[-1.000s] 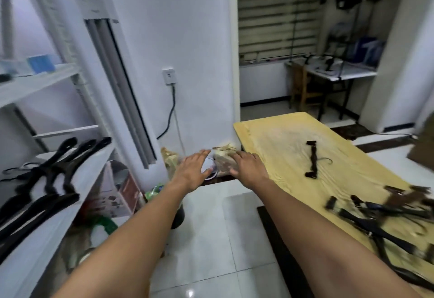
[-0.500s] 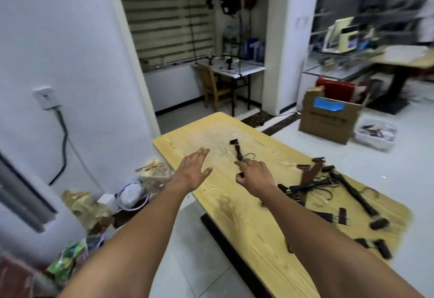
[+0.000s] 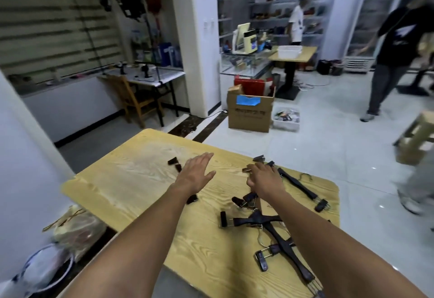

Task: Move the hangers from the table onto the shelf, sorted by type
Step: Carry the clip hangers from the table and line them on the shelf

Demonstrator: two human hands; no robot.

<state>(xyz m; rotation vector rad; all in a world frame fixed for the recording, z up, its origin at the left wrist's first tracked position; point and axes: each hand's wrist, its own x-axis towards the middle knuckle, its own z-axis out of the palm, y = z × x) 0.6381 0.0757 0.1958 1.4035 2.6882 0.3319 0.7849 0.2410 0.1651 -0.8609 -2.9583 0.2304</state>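
We are standing at the table (image 3: 131, 187) with both arms out over it, and we are judging this as the pick-up step: nothing is in hand yet. The left hand (image 3: 195, 173) is hovering flat, fingers straight and slightly spread, gripping nothing. It is covering the middle of a lone hanger (image 3: 172, 162), whose dark clip ends are showing beyond it and just beside the wrist. Whether the palm is touching it, we cannot tell.

The right hand (image 3: 264, 178) is lying loosely open, fingers pointing away from us at the far end of the pile (image 3: 258, 220) of dark clip hangers, with a long hanger (image 3: 296, 184) just beside it. It is not visibly closing on anything.

The shelf is not showing in this view, so we are expecting a turn away from the table once something is held. The next move is calling for each hand to come down and close on one type only. The pile is lying crossed and tangled, so hooks and clips are likely to snag when lifted.
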